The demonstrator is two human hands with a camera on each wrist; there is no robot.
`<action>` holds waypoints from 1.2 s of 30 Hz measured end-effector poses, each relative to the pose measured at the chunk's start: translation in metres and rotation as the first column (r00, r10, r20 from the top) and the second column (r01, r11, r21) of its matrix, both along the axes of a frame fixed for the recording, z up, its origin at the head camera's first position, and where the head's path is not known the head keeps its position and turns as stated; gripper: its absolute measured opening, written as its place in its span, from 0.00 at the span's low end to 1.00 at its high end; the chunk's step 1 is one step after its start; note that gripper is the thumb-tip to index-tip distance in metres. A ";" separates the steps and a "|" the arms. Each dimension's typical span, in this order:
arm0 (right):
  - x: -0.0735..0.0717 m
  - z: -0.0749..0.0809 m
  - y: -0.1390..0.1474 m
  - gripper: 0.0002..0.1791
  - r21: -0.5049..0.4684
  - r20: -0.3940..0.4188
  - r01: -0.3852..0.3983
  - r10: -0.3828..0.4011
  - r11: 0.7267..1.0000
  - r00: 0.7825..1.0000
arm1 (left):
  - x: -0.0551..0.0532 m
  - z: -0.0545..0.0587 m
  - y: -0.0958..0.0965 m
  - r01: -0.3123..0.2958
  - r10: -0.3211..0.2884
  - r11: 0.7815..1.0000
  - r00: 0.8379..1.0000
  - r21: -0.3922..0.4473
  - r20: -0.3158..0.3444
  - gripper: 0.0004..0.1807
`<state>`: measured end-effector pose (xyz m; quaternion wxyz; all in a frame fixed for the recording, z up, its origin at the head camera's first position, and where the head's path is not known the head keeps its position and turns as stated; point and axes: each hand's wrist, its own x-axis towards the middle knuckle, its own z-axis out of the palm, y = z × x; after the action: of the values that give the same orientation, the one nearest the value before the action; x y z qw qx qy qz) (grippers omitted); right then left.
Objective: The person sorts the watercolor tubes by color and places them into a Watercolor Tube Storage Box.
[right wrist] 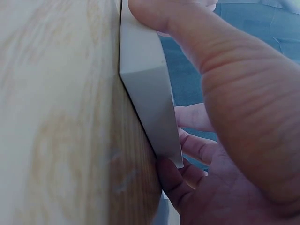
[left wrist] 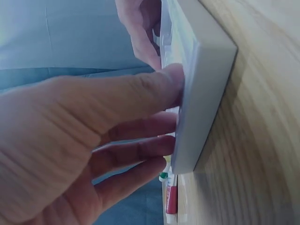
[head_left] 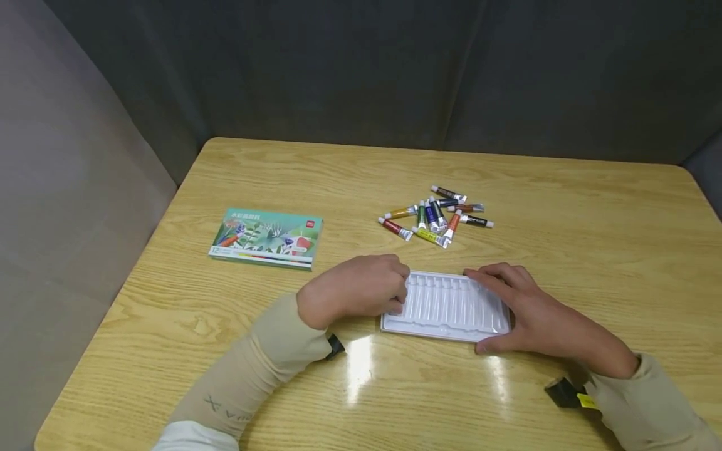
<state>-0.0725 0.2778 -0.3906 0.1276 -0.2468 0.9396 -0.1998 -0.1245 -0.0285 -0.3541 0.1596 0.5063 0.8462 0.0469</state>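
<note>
A shallow white box with a ribbed clear plastic insert (head_left: 445,304) lies on the table between the hands. My right hand (head_left: 533,313) grips its right end, thumb on the near edge and fingers along the far edge; the right wrist view shows this around the white side wall (right wrist: 150,103). At the left end, my left hand (head_left: 361,288) has its bent fingers down in the box. In the left wrist view, the thumb (left wrist: 154,89) and fingertips meet the insert just inside the wall (left wrist: 206,93). I cannot tell whether they pinch something there.
Several small paint tubes (head_left: 431,216) in different colours lie in a loose pile beyond the box. A flat green illustrated paint box (head_left: 267,239) lies to the left. The wooden table (head_left: 169,326) ends at a dark curtain (head_left: 338,75) at the back.
</note>
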 end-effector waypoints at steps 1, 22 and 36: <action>0.000 0.000 0.000 0.62 0.002 0.000 0.001 -0.001 1.000 1.000 | 0.001 0.000 0.001 -0.001 0.001 1.000 1.000 0.001 -0.005 0.11; 0.001 -0.001 0.000 0.62 0.001 -0.001 0.003 -0.003 1.000 1.000 | -0.001 -0.001 0.000 -0.012 0.012 0.999 1.000 0.030 -0.019 0.10; 0.001 -0.002 0.001 0.61 -0.017 -0.037 -0.010 0.009 1.000 0.999 | -0.001 -0.002 0.000 -0.057 0.057 0.998 0.998 0.030 0.009 0.11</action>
<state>-0.0714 0.2787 -0.3930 0.1092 -0.2560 0.9388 -0.2028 -0.1253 -0.0283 -0.3557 0.1538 0.4840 0.8589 0.0664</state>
